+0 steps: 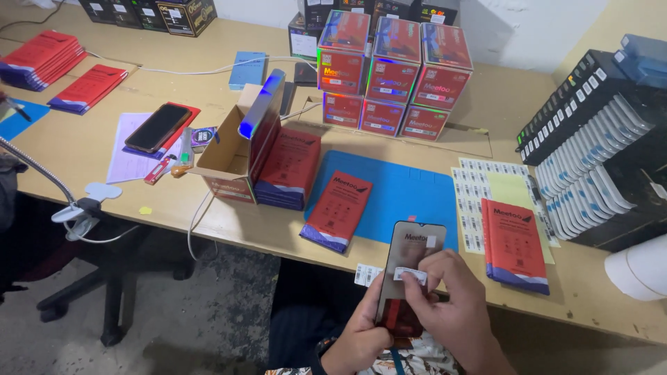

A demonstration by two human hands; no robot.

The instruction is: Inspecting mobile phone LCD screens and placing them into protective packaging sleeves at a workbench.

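My left hand [363, 333] grips the lower left edge of a dark phone display panel [411, 244], held upright over my lap in front of the table edge. With thumb and finger my right hand [455, 305] pinches a small white label [410, 275] against the panel's face. On the desk beyond lies a blue work mat [410, 191], and a red flat packet [339, 208] overlaps its left edge. A sheet of white barcode stickers [479, 177] and more red packets [515, 244] lie to the right.
Stacked red boxes [392, 69] stand at the back, an open cardboard box [233, 149] with red packets leaning on it at the left, racks of white-edged cartons [597, 146] at the right. A black phone [158, 128] lies on papers. A lamp clamp [76, 212] grips the desk edge.
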